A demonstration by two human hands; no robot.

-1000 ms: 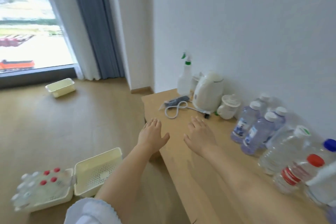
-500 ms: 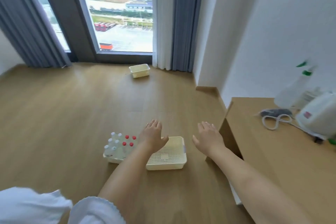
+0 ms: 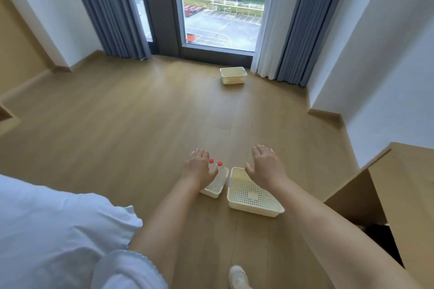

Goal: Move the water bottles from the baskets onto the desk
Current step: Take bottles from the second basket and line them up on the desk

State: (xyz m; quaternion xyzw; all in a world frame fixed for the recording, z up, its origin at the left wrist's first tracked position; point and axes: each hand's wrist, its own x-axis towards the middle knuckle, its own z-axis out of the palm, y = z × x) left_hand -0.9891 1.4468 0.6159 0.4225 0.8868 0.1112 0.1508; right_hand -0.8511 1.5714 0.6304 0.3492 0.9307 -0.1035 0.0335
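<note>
Bottles (image 3: 218,172) under left hand (image 3: 198,169)

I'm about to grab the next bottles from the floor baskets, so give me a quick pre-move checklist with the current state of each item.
1. Left hand free: ok, open, holding nothing.
2. Right hand free: ok, open.
3. Bottles left to move: ok, red-capped bottles stand in the left basket.
4. Bottle count: cannot tell, the left hand hides most.
5. Near right basket: ok, empty.
6. Desk room: cannot tell, only a corner shows.
</note>
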